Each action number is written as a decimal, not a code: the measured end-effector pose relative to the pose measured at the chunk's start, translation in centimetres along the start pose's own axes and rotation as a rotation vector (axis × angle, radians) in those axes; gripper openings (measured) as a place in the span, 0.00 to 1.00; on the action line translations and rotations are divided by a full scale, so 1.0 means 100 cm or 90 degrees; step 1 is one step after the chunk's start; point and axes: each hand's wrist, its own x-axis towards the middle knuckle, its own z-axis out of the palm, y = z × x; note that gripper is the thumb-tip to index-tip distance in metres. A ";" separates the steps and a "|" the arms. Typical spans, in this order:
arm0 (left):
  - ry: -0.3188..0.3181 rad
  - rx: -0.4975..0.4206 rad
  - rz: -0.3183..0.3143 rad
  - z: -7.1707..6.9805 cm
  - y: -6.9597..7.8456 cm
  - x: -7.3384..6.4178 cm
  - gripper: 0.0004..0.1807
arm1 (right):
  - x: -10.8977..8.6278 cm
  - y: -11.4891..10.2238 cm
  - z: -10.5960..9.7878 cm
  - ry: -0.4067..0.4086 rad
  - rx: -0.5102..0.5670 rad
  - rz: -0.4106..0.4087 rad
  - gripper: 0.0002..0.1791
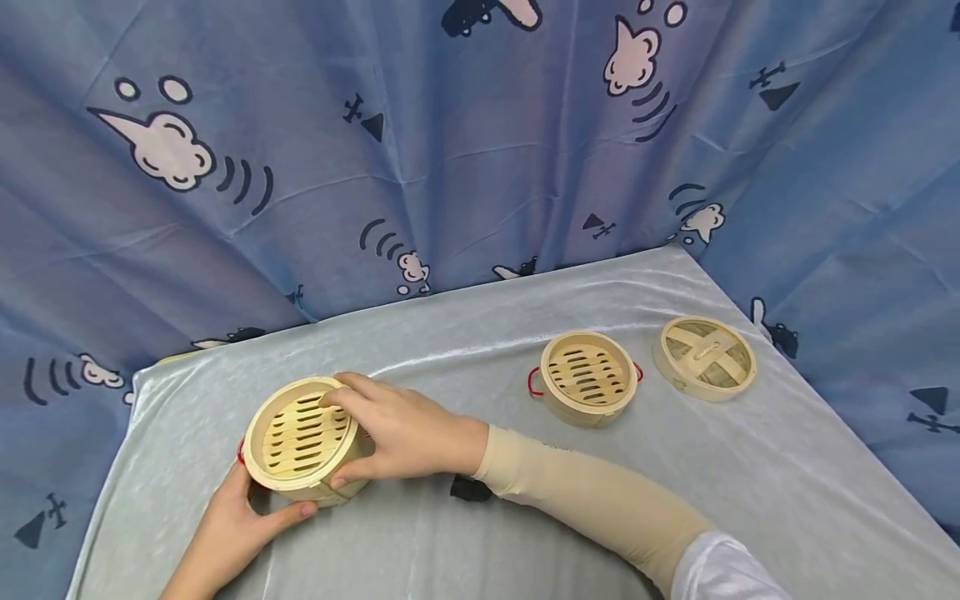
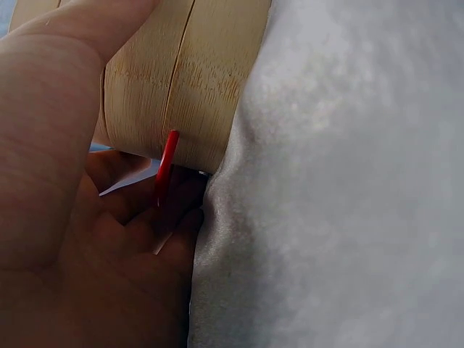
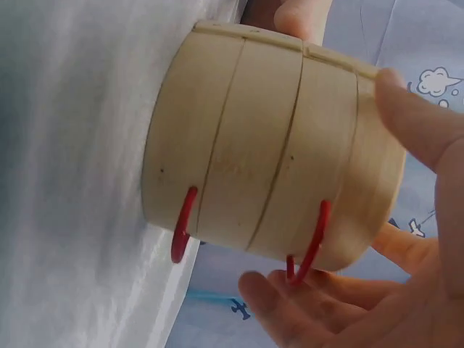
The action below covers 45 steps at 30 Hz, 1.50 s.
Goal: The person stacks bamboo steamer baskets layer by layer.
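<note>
Two bamboo steamer baskets stand stacked at the left of the table. The upper basket [image 1: 288, 481] shows its slatted floor, and the lower basket [image 3: 181, 130] sits beneath it on the cloth. Red loop handles [image 3: 313, 246] stick out from their walls. My left hand [image 1: 232, 517] holds the stack low on its left side, thumb along the front and fingers behind, close to a red handle. From the right, my right hand [image 1: 420, 429] grips the upper basket, thumb on the front wall and fingers over the far rim.
Another steamer basket [image 1: 585, 416] with red handles stands right of centre. Beyond it lies a woven bamboo lid [image 1: 705, 354] with crossed strips. A small black object [image 1: 471, 489] is beneath the right forearm. A patterned blue curtain [image 1: 480, 108] hangs along the grey cloth-covered table [image 1: 450, 550].
</note>
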 end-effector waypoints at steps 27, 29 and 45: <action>0.022 -0.016 0.031 0.001 -0.002 0.007 0.62 | -0.056 0.038 -0.057 0.035 0.048 0.109 0.43; 0.021 -0.017 0.033 0.001 -0.001 0.007 0.62 | -0.070 0.043 -0.063 0.043 0.054 0.124 0.42; 0.021 -0.003 0.045 -0.001 0.001 0.000 0.62 | -0.158 0.088 -0.103 0.156 -0.014 0.147 0.34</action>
